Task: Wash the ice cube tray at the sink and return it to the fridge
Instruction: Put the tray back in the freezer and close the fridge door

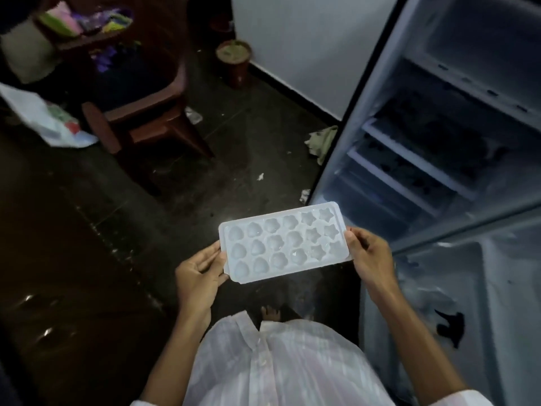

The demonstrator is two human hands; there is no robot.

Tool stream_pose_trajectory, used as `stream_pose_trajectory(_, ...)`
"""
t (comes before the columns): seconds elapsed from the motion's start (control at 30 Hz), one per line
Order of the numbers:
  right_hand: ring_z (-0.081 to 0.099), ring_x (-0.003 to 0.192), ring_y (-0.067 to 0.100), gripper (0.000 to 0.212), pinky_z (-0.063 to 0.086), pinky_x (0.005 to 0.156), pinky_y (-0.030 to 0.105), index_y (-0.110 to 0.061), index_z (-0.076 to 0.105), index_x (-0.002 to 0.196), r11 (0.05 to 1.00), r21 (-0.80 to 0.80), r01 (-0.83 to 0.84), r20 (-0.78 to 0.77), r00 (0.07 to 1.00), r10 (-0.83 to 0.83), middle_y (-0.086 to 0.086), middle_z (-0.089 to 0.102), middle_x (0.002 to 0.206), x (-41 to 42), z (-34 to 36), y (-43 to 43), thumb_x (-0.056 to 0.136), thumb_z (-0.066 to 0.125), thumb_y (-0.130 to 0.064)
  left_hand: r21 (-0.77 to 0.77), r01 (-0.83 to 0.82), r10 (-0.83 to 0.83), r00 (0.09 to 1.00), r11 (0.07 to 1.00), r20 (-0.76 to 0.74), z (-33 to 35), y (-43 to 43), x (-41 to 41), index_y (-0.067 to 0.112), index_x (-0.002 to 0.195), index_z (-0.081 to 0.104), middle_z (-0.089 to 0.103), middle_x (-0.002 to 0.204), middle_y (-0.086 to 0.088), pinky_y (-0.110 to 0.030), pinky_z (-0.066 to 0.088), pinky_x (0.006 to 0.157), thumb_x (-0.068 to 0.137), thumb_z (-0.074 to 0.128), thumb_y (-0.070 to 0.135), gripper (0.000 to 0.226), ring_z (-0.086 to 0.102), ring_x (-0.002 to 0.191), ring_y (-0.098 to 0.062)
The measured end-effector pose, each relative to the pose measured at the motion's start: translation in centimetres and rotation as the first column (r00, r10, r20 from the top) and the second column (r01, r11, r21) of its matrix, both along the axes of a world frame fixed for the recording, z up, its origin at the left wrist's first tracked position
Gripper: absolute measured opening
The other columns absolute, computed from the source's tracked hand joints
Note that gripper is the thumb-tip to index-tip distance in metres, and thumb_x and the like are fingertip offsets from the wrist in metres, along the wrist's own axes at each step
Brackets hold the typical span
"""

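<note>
You stand at an open fridge (409,148), which fills the right side of the frame, and you hold the tray (285,243) in both hands at lower centre, above the dark floor (248,171).

Your left hand (199,276) grips the tray's left end, thumb on the rim and fingers curled beneath. Your right hand (370,256) pinches the right end in the same way. The tray is apart from the fridge and rests on nothing but your hands. It lies nearly flat, with its right end a little higher in the frame.

No sink is in view, so it cannot be told from here whether the wash is done. Either way, the step is a carry. Hold both short ends as you do now and keep the tray level so nothing spills from the cells. Watch your footing, since scraps and a crumpled cloth (322,142) lie on the floor near the fridge.

The tray is pale, translucent plastic, a rectangle with a flat rim. It has three rows of six cells. Those on the left look like hearts, the middle ones like flowers and those on the right like stars. Some cells glint, but whether with water or ice is unclear.

A brown chair (140,112) stands at upper left.
</note>
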State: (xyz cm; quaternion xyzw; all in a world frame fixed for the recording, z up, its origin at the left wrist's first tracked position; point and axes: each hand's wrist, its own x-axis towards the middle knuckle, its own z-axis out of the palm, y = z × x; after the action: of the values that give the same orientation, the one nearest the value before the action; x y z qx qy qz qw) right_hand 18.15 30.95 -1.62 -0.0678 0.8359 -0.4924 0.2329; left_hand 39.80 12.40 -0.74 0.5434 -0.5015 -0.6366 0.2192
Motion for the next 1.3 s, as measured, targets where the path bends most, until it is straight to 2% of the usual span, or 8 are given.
stream_pose_trajectory(0.3, 0.072, 0.083, 0.009, 0.018, 0.056, 0.073, 0.028, -0.029, 0.073, 0.094, 0.934, -0.052, 0.352, 0.02, 0.936, -0.352, -0.008, 0.076, 0.089, -5.1, 0.6, 2.4, 0.098, 0.057, -0.021, 0.022, 0.342, -0.341, 0.939, 0.939, -0.04, 0.4, -3.7, -13.1, 0.011, 0.119, 0.069, 0.076, 0.105, -0.001, -0.021, 0.06, 0.066, 0.092, 0.067, 0.007, 0.027, 0.075, 0.09, -0.009)
stream_pose_trajectory(0.47, 0.072, 0.079, 0.005, 0.019, 0.055, 0.07, 0.024, -0.023, 0.073, 0.096, 0.851, -0.098, 0.516, 0.015, 0.856, -0.517, -0.006, 0.077, 0.088, -8.8, 1.9, 2.3, 0.099, 0.055, -0.02, 0.0, 0.504, -0.502, 0.861, 0.864, -0.083, 1.1, -5.6, -21.7, 0.012, 0.116, 0.07, 0.077, 0.098, 0.003, -0.02, 0.059, 0.063, 0.091, 0.067, 0.006, 0.026, 0.075, 0.087, -0.009)
stream_pose_trajectory(0.67, 0.07, 0.087, 0.009, 0.018, 0.05, 0.067, 0.021, -0.019, 0.072, 0.105, 0.717, -0.192, 0.67, 0.019, 0.733, -0.68, -0.006, 0.075, 0.095, -14.2, 3.5, 2.7, 0.1, 0.055, -0.022, -0.042, 0.651, -0.649, 0.748, 0.758, -0.138, 3.2, -6.5, -31.9, 0.011, 0.119, 0.07, 0.077, 0.104, -0.004, -0.027, 0.061, 0.07, 0.092, 0.068, 0.008, 0.028, 0.075, 0.092, -0.015)
stream_pose_trajectory(0.77, 0.07, 0.092, 0.009, 0.017, 0.052, 0.076, 0.021, -0.019, 0.073, 0.106, 0.675, -0.239, 0.698, 0.017, 0.698, -0.716, -0.003, 0.076, 0.099, -17.3, 4.0, 3.2, 0.099, 0.057, -0.021, -0.074, 0.672, -0.674, 0.723, 0.737, -0.155, 4.6, -6.1, -36.5, 0.011, 0.118, 0.07, 0.077, 0.102, -0.003, -0.021, 0.059, 0.064, 0.092, 0.068, 0.009, 0.026, 0.075, 0.088, -0.009)
stream_pose_trajectory(0.9, 0.07, 0.098, 0.015, 0.015, 0.055, 0.089, 0.033, -0.024, 0.073, 0.099, 0.649, -0.293, 0.702, 0.0, 0.679, -0.734, -0.001, 0.076, 0.101, -22.4, 4.4, 4.4, 0.099, 0.058, -0.021, -0.108, 0.677, -0.684, 0.706, 0.728, -0.183, 5.6, -5.3, -42.4, 0.012, 0.113, 0.071, 0.075, 0.097, 0.001, -0.013, 0.054, 0.057, 0.091, 0.069, 0.008, 0.022, 0.073, 0.078, 0.0)
stream_pose_trajectory(1.07, 0.066, 0.086, 0.002, 0.018, 0.052, 0.077, 0.023, -0.027, 0.07, 0.096, 0.674, -0.332, 0.66, -0.076, 0.694, -0.716, -0.01, 0.072, 0.095, -28.7, 5.9, 5.3, 0.1, 0.055, -0.018, -0.094, 0.681, -0.683, 0.699, 0.726, -0.211, 5.9, -4.7, -49.3, 0.01, 0.113, 0.071, 0.076, 0.098, 0.001, -0.018, 0.058, 0.065, 0.091, 0.07, 0.01, 0.022, 0.073, 0.082, -0.006)
stream_pose_trajectory(1.2, 0.07, 0.094, 0.014, 0.015, 0.056, 0.086, 0.031, -0.02, 0.072, 0.096, 0.673, -0.359, 0.646, -0.098, 0.691, -0.716, -0.004, 0.074, 0.095, -32.8, 5.9, 5.8, 0.099, 0.058, -0.017, -0.127, 0.679, -0.688, 0.691, 0.723, -0.223, 6.2, -4.4, -53.6, 0.009, 0.112, 0.07, 0.073, 0.093, 0.002, -0.014, 0.056, 0.061, 0.091, 0.069, 0.007, 0.022, 0.07, 0.067, 0.0)
stream_pose_trajectory(1.3, 0.071, 0.099, 0.023, 0.019, 0.056, 0.091, 0.036, -0.021, 0.074, 0.086, 0.666, -0.377, 0.644, -0.1, 0.686, -0.721, 0.0, 0.075, 0.094, -35.6, 6.0, 6.0, 0.094, 0.059, -0.011, -0.154, 0.671, -0.686, 0.685, 0.725, -0.245, 6.1, -4.3, -56.6, 0.002, 0.117, 0.066, 0.072, 0.098, -0.005, -0.015, 0.057, 0.062, 0.09, 0.068, 0.002, 0.027, 0.069, 0.074, -0.006)
